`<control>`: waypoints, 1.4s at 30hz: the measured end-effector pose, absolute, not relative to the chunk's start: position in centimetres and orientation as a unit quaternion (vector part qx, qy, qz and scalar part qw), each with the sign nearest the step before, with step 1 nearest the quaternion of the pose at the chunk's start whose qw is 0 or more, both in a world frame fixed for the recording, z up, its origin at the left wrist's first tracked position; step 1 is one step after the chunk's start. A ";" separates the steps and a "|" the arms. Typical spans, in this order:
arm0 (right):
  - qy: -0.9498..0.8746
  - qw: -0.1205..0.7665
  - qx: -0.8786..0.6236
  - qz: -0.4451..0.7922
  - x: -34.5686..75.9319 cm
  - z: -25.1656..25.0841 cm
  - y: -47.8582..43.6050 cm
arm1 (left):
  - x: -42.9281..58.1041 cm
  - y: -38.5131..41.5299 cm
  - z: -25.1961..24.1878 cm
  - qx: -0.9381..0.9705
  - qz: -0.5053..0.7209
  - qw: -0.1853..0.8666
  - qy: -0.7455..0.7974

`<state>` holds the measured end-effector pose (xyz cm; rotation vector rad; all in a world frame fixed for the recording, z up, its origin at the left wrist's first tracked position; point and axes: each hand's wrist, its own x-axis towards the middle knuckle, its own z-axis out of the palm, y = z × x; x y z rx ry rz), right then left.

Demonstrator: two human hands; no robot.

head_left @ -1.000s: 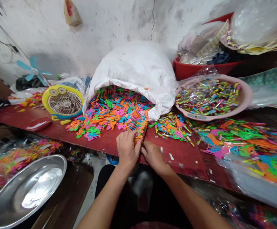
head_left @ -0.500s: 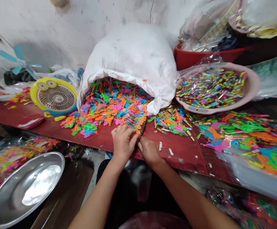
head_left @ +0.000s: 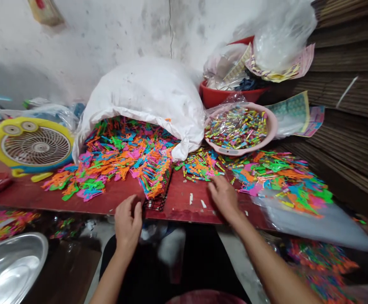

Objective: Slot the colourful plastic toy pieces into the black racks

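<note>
My left hand [head_left: 127, 223] hangs open at the table's front edge, holding nothing, just left of a black plastic mesh rack [head_left: 157, 202]. A tight stack of multicoloured plastic shapes [head_left: 154, 179] leans on that rack. Behind it, a large heap of the same shapes [head_left: 117, 154] spills from a white woven sack [head_left: 142, 97]. My right hand [head_left: 224, 198] is open, with its fingertips on or just above the red tabletop [head_left: 184, 207]. It lies nearest a smaller pile of shapes and sticks [head_left: 199, 165].
A pink basin [head_left: 241, 141] holds cellophane-covered coloured sticks, with a red basin [head_left: 231, 95] behind it. More shapes lie on a clear plastic sheet [head_left: 285, 190] at right. A yellow fan [head_left: 31, 145] stands at left, and a steel tray [head_left: 9, 270] sits below the table.
Both hands have let go of the stack and spread apart, the left moving back to the table edge and the right moving rightward. The black rack now shows, and the view has turned right.
</note>
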<state>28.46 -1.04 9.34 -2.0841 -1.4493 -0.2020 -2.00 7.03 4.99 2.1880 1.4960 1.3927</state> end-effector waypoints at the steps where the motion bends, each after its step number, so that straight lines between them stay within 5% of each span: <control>1: -0.512 0.257 -0.814 -0.092 30.3 9.8 -1.3 | -2.0 7.1 4.0 0.753 0.436 0.095 0.484; 8: -0.503 0.024 -0.863 -0.029 35.4 11.0 0.3 | 1.3 4.1 2.9 0.807 0.356 0.057 0.467; 17: -0.487 -0.008 -0.873 0.008 36.9 12.5 1.0 | 7.6 -0.9 6.4 0.852 0.259 -0.005 0.456; 23: -0.488 0.176 -0.855 -0.017 38.0 11.5 -1.6 | 9.8 -1.4 6.5 0.881 0.276 0.048 0.382; 29: -0.404 0.506 -0.730 0.221 35.4 9.5 -4.2 | 7.9 2.8 5.5 0.770 0.499 0.111 0.381; 35: -0.366 0.564 -0.668 0.318 31.2 9.1 -5.6 | 7.3 9.1 6.4 0.770 0.457 0.234 0.379; 42: -0.322 0.624 -0.652 0.285 27.9 7.0 -6.1 | 6.8 13.0 5.9 0.753 0.425 0.365 0.346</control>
